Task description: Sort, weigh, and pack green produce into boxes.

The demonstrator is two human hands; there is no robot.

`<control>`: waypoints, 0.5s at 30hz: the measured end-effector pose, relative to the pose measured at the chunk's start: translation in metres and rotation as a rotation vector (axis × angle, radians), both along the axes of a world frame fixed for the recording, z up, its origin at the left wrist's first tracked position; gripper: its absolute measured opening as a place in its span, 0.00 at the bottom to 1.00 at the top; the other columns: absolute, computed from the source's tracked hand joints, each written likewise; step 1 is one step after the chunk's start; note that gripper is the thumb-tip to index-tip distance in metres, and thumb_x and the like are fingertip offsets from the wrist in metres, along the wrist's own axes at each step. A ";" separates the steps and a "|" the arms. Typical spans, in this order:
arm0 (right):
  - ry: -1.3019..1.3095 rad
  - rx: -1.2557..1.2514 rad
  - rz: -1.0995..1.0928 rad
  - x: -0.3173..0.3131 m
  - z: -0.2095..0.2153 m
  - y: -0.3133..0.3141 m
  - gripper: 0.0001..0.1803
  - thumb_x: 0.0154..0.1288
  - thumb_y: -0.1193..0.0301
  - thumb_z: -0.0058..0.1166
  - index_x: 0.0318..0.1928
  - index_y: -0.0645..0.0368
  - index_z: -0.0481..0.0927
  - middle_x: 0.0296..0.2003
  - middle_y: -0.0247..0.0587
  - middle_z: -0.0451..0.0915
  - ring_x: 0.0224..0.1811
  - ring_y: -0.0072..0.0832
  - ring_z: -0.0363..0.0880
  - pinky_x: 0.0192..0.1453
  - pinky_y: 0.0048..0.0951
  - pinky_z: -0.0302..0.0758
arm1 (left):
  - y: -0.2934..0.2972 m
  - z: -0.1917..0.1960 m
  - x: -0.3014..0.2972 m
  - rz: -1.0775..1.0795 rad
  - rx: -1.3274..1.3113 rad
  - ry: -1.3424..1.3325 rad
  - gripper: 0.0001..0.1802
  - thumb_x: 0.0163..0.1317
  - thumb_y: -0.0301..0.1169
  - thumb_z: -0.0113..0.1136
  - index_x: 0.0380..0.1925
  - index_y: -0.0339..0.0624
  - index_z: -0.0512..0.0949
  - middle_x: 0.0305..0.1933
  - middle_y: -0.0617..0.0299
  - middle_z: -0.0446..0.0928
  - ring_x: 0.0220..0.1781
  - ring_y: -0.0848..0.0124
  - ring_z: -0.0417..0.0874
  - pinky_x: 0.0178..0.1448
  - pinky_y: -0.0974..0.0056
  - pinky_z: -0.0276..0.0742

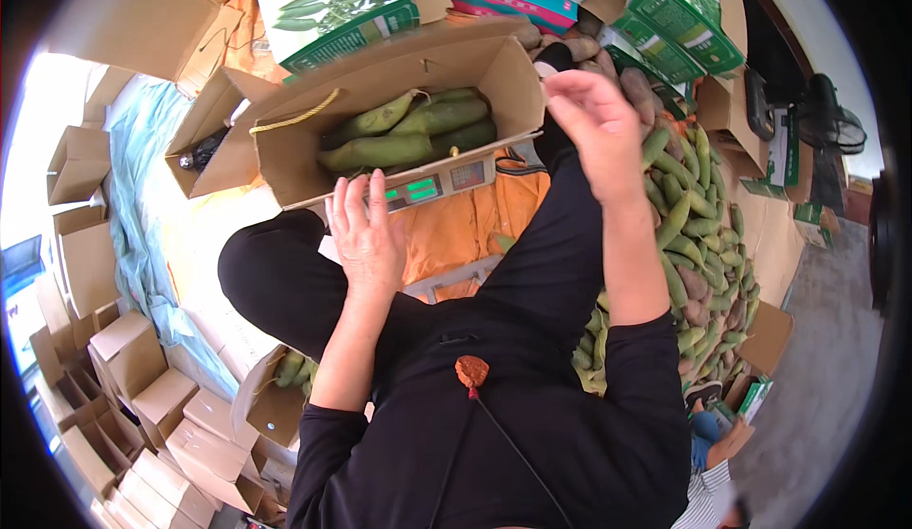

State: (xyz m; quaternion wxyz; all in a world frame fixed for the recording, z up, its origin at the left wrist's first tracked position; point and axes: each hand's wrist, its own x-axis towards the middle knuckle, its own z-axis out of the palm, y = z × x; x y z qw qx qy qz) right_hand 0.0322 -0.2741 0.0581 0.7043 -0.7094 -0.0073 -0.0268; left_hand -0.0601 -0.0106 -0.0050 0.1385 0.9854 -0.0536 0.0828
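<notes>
One carton (515,81), left fingers (355,204) at front, right fingers (597,92) beside

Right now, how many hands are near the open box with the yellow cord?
2. The left hand is at the near side of the box, beside the lit scale display; the right hand is by the box's right end. No others show there.

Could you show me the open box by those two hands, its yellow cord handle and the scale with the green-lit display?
Open cardboard box (513,87), head view: bare inner wall at its right end.
Yellow cord handle (302,117), head view: middle of the cord.
Scale (424,190), head view: its green-lit display.
</notes>
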 end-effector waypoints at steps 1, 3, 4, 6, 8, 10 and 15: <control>-0.030 -0.006 -0.033 -0.002 0.001 -0.017 0.10 0.64 0.77 0.54 0.46 0.62 0.77 0.41 0.33 0.79 0.45 0.18 0.75 0.54 0.21 0.70 | -0.001 0.002 0.001 0.000 -0.018 0.009 0.41 0.44 0.26 0.69 0.62 0.40 0.65 0.59 0.51 0.64 0.66 0.48 0.61 0.70 0.47 0.56; -0.052 -0.015 -0.156 -0.007 0.008 -0.045 0.09 0.63 0.78 0.55 0.45 0.62 0.78 0.40 0.32 0.80 0.43 0.17 0.76 0.49 0.19 0.72 | -0.001 0.001 0.002 -0.006 -0.015 -0.008 0.41 0.44 0.26 0.69 0.62 0.41 0.65 0.60 0.50 0.64 0.66 0.47 0.61 0.70 0.47 0.56; -0.032 -0.025 -0.213 -0.011 0.006 -0.062 0.09 0.63 0.77 0.55 0.45 0.62 0.78 0.39 0.32 0.80 0.43 0.17 0.76 0.48 0.19 0.72 | -0.002 0.001 0.002 -0.005 -0.017 -0.014 0.41 0.44 0.25 0.68 0.62 0.40 0.65 0.60 0.50 0.64 0.66 0.47 0.61 0.70 0.47 0.56; 0.006 -0.064 -0.324 -0.020 0.001 -0.092 0.10 0.63 0.75 0.56 0.45 0.61 0.78 0.39 0.33 0.81 0.42 0.17 0.76 0.45 0.18 0.71 | -0.004 0.000 0.002 -0.004 -0.024 0.001 0.42 0.43 0.26 0.69 0.63 0.40 0.65 0.60 0.51 0.63 0.67 0.48 0.59 0.71 0.44 0.54; 0.056 -0.090 -0.390 -0.031 -0.013 -0.115 0.10 0.63 0.75 0.56 0.46 0.61 0.78 0.39 0.32 0.81 0.41 0.16 0.76 0.44 0.17 0.70 | -0.004 0.001 0.002 0.004 -0.003 -0.003 0.42 0.43 0.26 0.69 0.63 0.39 0.64 0.60 0.51 0.63 0.67 0.48 0.59 0.71 0.45 0.54; 0.123 -0.138 -0.466 -0.046 -0.035 -0.140 0.10 0.63 0.75 0.56 0.45 0.61 0.79 0.38 0.32 0.81 0.39 0.16 0.76 0.44 0.18 0.71 | -0.007 0.002 0.003 -0.001 0.007 0.002 0.42 0.44 0.25 0.68 0.63 0.39 0.63 0.61 0.51 0.63 0.68 0.48 0.59 0.72 0.45 0.53; 0.309 -0.410 -0.516 -0.098 -0.126 -0.205 0.10 0.60 0.74 0.59 0.43 0.64 0.79 0.34 0.33 0.81 0.35 0.19 0.77 0.42 0.22 0.74 | -0.012 -0.001 0.004 -0.018 0.017 -0.019 0.41 0.46 0.25 0.67 0.64 0.40 0.63 0.62 0.50 0.62 0.68 0.47 0.59 0.71 0.47 0.54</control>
